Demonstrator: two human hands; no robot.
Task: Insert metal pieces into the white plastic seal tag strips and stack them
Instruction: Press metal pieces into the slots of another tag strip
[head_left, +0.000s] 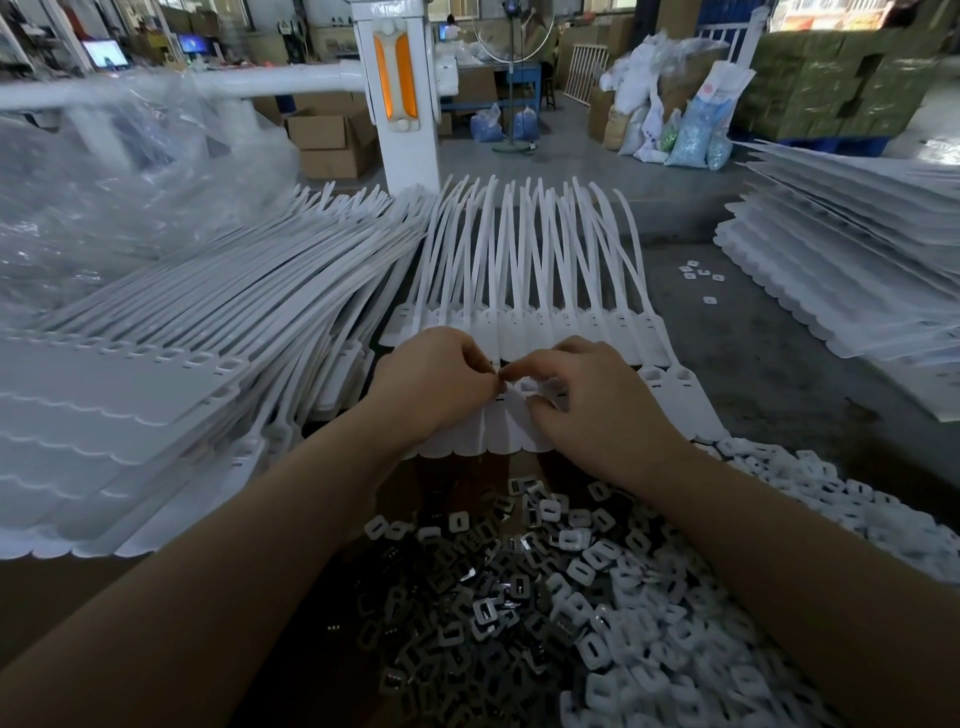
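Head view: both hands met over the tag strip (519, 415).
Left hand (434, 376): fingers pinched together, seemingly on a metal piece, to seat it.
Right hand (582, 402): fingers curled, pressed the strip steady.

Stood on grey concrete floor (582, 156): a white post (410, 130), cardboard boxes (327, 140). Glowed behind: monitors (106, 53).

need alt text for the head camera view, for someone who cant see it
Two bare hands, left hand and right hand, meet over a white plastic seal tag strip, fingers pinching at its tag heads. A heap of small grey metal pieces and white plastic squares lies nearer the camera, with tall stacks of white strips at left.
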